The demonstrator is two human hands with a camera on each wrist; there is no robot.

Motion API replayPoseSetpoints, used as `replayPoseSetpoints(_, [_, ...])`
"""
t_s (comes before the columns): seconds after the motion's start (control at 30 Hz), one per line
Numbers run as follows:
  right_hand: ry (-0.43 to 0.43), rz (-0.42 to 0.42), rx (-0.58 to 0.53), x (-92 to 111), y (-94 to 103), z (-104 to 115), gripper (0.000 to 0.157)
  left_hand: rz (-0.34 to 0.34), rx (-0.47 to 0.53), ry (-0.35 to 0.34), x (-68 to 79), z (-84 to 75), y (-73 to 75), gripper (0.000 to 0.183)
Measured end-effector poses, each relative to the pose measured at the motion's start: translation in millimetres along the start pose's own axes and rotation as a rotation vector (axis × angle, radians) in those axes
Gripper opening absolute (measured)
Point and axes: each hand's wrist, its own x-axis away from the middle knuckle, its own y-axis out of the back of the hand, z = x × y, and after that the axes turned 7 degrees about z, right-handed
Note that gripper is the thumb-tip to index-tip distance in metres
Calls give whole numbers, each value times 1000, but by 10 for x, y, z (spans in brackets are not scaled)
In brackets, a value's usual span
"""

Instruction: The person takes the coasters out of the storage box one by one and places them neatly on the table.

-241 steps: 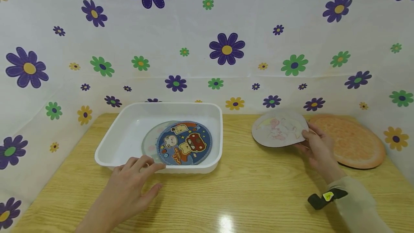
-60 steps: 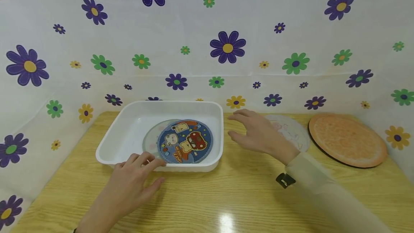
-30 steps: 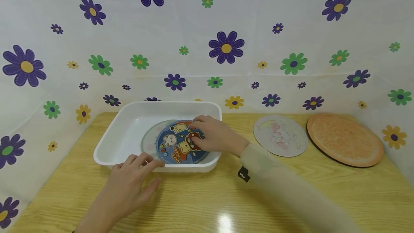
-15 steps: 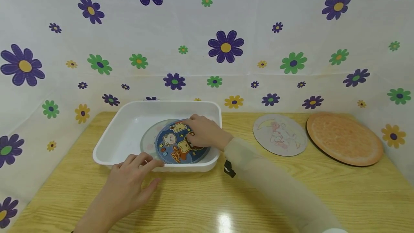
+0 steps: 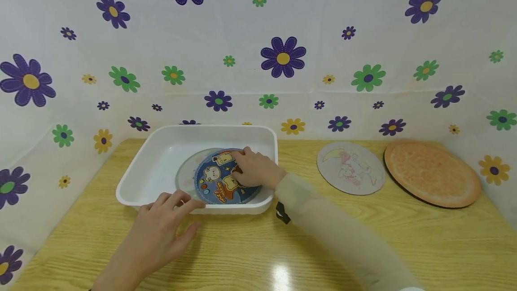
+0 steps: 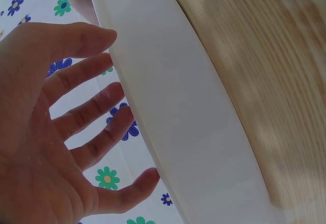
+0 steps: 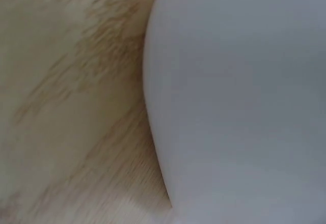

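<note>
Blue mat under right hand, can't tell if gripped; near edge beside tray front, more tray leftward; left hand loose, touching tray.

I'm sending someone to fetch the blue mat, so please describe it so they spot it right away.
On the wooden table, find the white tray. In the tray's right half, under the person's right hand, lies the round blue mat, overlapping a pale mat. Its blue ground and bright cartoon print set it apart from that paler neighbour.
</note>
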Motion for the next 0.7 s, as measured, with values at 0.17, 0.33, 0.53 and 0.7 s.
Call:
replayPoseSetpoints(0.17, [-39,18,-3,-8,-19,-4,63,-4,3,0,7,-8,-8,36])
replayPoseSetpoints(0.33, [-18,-17,-16,11,-15,-9,62,-10,6,-4,6,-14,-17,36])
replayPoseSetpoints(0.53, [29,-135,16,41,-18,-12,53,-23,-2,-10,-4,-14,-21,37])
replayPoseSetpoints(0.7, [54,-263,15,53,-26,-34,42,-8,-2,2,-9,-13,-17,36])
